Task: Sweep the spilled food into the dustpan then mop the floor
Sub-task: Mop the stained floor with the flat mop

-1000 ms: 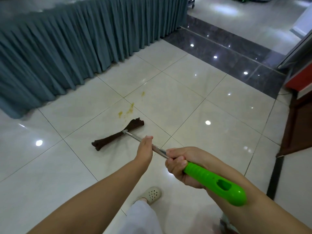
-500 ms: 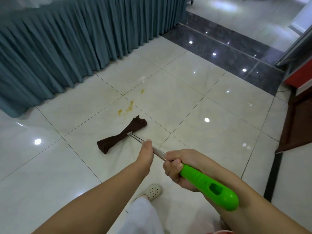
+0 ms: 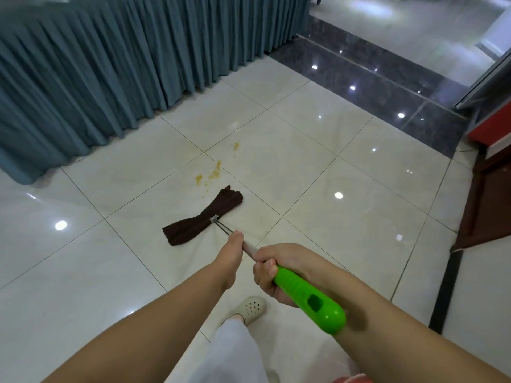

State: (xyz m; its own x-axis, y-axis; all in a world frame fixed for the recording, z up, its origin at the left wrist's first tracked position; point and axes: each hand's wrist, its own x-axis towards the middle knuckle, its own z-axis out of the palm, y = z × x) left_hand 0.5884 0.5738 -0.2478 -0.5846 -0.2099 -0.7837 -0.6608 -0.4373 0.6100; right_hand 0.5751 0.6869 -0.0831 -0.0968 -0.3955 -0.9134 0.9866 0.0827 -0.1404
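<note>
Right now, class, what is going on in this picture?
A person is mopping a tiled floor. The right hand grips the mop's green handle and the left hand holds the metal shaft lower down. The brown mop head lies on the floor just short of the yellow stains, which are not yet wiped. No dustpan is in view.

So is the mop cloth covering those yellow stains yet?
No, the brown mop cloth lies just short of the yellow stains, which show bare on the tile.

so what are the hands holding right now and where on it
Both hold one mop with a dark brown cloth head: right hand grips the green plastic handle, left hand grips the metal shaft lower down.
</note>
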